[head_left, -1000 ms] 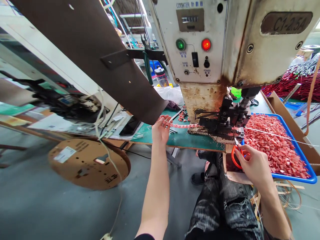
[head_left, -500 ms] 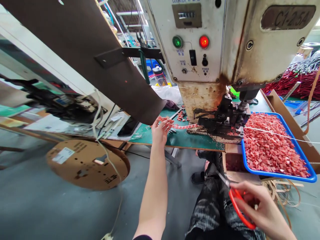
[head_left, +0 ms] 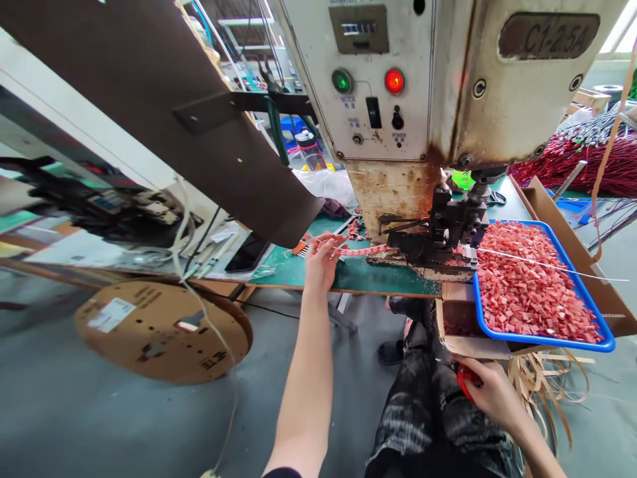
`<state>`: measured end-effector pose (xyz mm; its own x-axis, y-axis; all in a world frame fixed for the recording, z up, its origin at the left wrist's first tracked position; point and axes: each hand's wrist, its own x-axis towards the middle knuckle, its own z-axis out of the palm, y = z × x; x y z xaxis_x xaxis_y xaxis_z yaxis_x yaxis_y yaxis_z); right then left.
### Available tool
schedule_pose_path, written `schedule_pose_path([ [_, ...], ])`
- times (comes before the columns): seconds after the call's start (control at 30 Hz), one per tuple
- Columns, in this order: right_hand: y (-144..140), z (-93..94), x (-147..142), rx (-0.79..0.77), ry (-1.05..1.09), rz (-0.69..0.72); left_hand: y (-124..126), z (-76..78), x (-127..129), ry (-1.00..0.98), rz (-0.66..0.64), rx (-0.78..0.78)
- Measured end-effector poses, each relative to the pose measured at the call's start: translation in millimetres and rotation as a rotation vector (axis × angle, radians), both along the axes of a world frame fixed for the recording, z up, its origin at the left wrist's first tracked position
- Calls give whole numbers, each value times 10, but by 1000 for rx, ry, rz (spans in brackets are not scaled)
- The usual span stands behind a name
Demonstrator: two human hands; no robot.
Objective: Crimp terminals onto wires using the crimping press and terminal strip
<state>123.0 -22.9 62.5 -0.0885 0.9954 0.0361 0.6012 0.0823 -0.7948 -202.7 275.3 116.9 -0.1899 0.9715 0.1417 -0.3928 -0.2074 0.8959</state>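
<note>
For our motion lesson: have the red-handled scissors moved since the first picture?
Yes: the red-handled scissors in the right hand moved away from the machine, down toward the jeans.

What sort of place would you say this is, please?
Probably a factory workshop: there is a worn machine with a control panel, a blue tray heaped with small pink pieces, and a large bundle of red wires.

Grey floor [head_left: 149,425] spreads smooth below you, dull sheen on it. Green-topped bench [head_left: 358,279] runs across in front of you, brown edge [head_left: 378,293] your way, metal leg [head_left: 342,321] underneath. White rack [head_left: 243,22] behind, up left. And top right, your window [head_left: 618,36], pale and bright.
</note>
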Motion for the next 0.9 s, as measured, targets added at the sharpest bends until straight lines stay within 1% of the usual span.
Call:
schedule_pose_path([
  [0.13, 164, 74, 155, -67, -177, 69, -11, 18, 8, -12, -2, -6],
  [0.2, 200, 41, 202, -70, -226, 89, -10, 17, 5, -25, 5, -10],
  [0.4, 267, -310, 347, -37, -280, 28, 6, -5, -7, 2, -17, -3],
  [0.47, 298, -369, 375, -26, -282, 38, 8, -8, -7, 8, -17, -6],
  [0.57, 348, -320, 365, -10, -294, 53, 5, -6, -3, 8, -13, -13],
  [0.7, 410, -127, 288, -31, -240, 102, 0, -2, 2, 10, -8, -14],
  [0.77, 428, -66, 260, -39, -199, 108, 0, -3, 2, 16, -7, -18],
  [0.83, 431, -63, 257, -38, -178, 103, -2, -4, 1, 19, -7, -21],
  [0.9, 415, -102, 276, -48, -177, 93, -6, -4, 2, 27, -7, -21],
])
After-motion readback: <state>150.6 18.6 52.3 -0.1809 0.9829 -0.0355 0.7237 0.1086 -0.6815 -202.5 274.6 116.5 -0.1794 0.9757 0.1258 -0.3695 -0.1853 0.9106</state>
